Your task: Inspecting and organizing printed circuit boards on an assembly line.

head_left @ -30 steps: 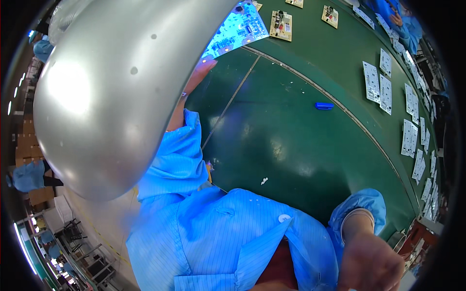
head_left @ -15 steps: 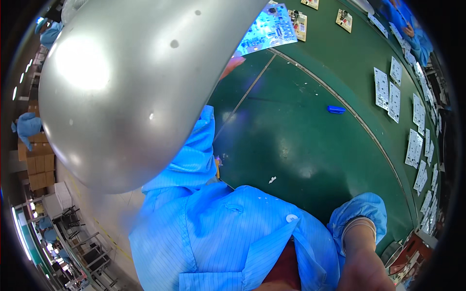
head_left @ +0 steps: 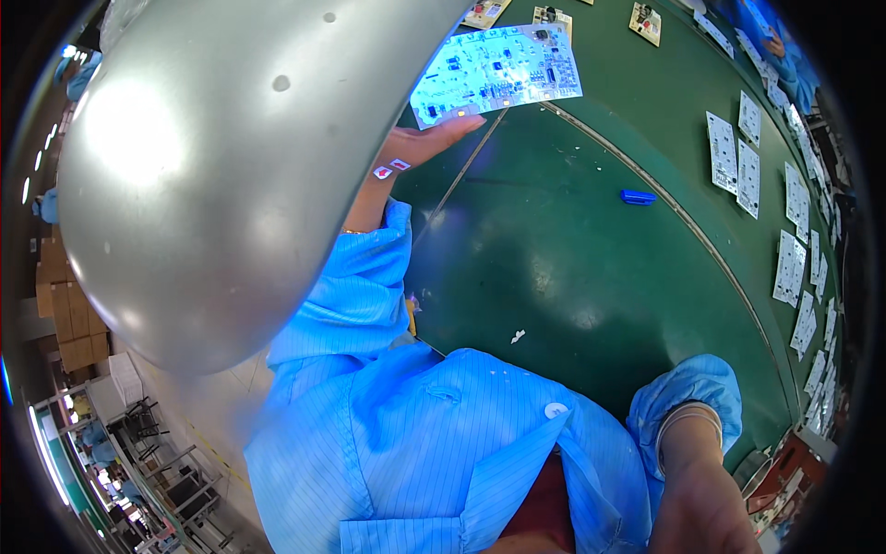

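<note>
The L hand [head_left: 413,146] grips one PCB [head_left: 498,76], white & lit bluish, w/ small dark components on the face turned to the camera. The PCB is held up above the green bench [head_left: 554,245], slightly tilted, at the far side of this hand: the thumb lies along its lower edge, near the left corner, and the rest of the PCB extends to the right, past the thumb tip. The other fingers of this hand are hidden, so their exact pos. I cannot tell. A big silver-grey rounded cover [head_left: 198,198] hides part of the hand & the left end of the PCB. On the wrist are two small red-and-white stickers [head_left: 391,169]. The R hand [head_left: 706,517] is at the lower edge of the view, blurred and cut off, well apart from the PCB; its fingers are not visible, so I cannot tell if it is open or closed, or if it holds sth. Both arms wear light-blue sleeves [head_left: 365,286]. Just beyond the PCB, a few tan boards w/ components [head_left: 645,25] lie on the bench. A small blue piece [head_left: 638,198] lies beside the curved strip [head_left: 688,227], approx. btw. the PCB and the white boards [head_left: 723,152] at right. A white scrap [head_left: 518,337] lies nearer to the body. At top right, another person's hand [head_left: 773,44] is seen.
</note>
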`<state>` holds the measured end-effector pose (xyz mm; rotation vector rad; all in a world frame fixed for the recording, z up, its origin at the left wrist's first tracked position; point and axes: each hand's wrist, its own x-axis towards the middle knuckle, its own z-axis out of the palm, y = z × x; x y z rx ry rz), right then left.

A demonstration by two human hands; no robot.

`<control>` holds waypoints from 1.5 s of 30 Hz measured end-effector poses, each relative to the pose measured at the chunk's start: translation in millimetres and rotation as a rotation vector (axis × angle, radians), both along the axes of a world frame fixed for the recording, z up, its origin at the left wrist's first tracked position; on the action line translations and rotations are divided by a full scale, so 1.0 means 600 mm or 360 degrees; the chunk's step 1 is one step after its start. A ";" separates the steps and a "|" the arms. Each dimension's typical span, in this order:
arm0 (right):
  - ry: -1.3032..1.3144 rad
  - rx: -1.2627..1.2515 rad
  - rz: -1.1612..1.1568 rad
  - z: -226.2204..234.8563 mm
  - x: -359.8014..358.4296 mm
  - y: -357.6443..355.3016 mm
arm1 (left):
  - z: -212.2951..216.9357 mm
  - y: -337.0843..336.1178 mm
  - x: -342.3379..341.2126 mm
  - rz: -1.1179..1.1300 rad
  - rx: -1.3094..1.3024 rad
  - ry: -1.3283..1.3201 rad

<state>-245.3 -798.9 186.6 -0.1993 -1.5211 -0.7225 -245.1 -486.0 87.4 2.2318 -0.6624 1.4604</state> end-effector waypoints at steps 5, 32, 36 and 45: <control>-0.0250 -0.0477 0.0076 -0.004 0.018 -0.039 | 0.003 -0.021 -0.009 0.0211 -0.0051 0.0145; 0.0225 -0.1770 -0.1357 -0.161 0.202 0.041 | -0.050 -0.103 0.023 -0.0339 -0.0345 0.0286; 0.0259 -0.1806 -0.1330 -0.177 0.204 0.040 | -0.052 -0.106 0.020 -0.0283 -0.0234 0.0253; 0.1247 -0.2147 -0.0940 -0.211 0.214 0.031 | -0.035 -0.142 0.017 -0.0111 -0.1181 0.1387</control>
